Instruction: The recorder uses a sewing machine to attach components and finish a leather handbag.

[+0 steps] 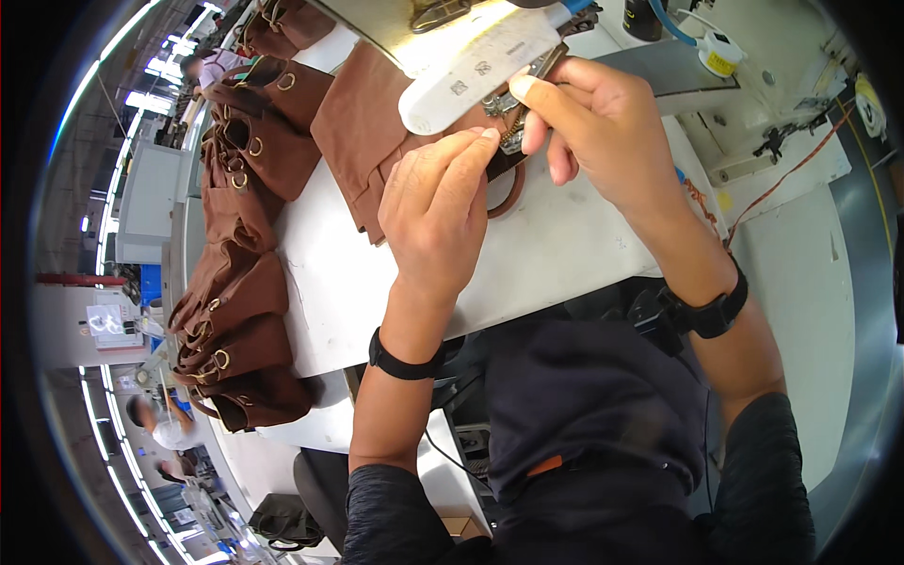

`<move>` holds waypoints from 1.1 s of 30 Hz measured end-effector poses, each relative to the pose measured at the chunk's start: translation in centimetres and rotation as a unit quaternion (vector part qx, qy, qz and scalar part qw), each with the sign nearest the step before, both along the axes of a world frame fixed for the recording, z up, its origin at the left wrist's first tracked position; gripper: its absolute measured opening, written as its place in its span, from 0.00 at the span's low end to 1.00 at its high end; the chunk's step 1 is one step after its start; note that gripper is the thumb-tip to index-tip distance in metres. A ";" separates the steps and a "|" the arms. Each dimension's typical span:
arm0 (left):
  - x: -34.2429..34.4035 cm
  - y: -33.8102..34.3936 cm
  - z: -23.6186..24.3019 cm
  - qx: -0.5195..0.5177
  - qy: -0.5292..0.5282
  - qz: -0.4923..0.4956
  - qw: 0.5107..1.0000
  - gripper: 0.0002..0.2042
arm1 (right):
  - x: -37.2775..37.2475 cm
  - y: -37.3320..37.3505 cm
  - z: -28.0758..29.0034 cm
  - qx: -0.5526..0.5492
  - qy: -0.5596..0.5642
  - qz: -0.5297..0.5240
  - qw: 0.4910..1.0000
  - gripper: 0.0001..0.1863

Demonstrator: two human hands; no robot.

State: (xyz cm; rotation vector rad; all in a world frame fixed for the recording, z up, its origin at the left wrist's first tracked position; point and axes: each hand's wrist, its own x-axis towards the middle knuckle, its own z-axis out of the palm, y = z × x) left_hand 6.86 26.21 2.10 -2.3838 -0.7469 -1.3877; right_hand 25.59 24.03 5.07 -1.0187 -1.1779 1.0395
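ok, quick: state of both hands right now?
Left hand: fingers bent, tips at the brown strip; whether the grip is closed on it can't be told.
Right hand: closed, apparently pinching the same strip between thumb and fingers.

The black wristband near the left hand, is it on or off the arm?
On: the black wristband wraps the left forearm just below the left hand, with bare skin showing on both sides.

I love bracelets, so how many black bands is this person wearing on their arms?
2 in view: one black band around the left arm, another band around the right arm. The sleeves might hide more.
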 end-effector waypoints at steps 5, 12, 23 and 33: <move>-0.2 0.1 0.3 0.015 0.001 -0.001 1.000 0.15 | 0.1 0.0 0.0 -0.020 0.043 0.016 0.999 0.12; -0.1 -0.1 0.2 -0.011 -0.030 -0.009 0.999 0.15 | -0.5 -0.2 0.2 -0.008 0.038 0.006 0.999 0.11; -0.2 -0.8 0.5 -0.060 -0.027 0.006 0.998 0.11 | -0.2 -0.3 1.0 -0.051 0.101 0.034 0.993 0.07; 0.4 -0.6 0.5 -0.062 -0.044 0.005 0.997 0.10 | -0.4 -0.1 0.3 -0.021 0.015 0.008 1.000 0.09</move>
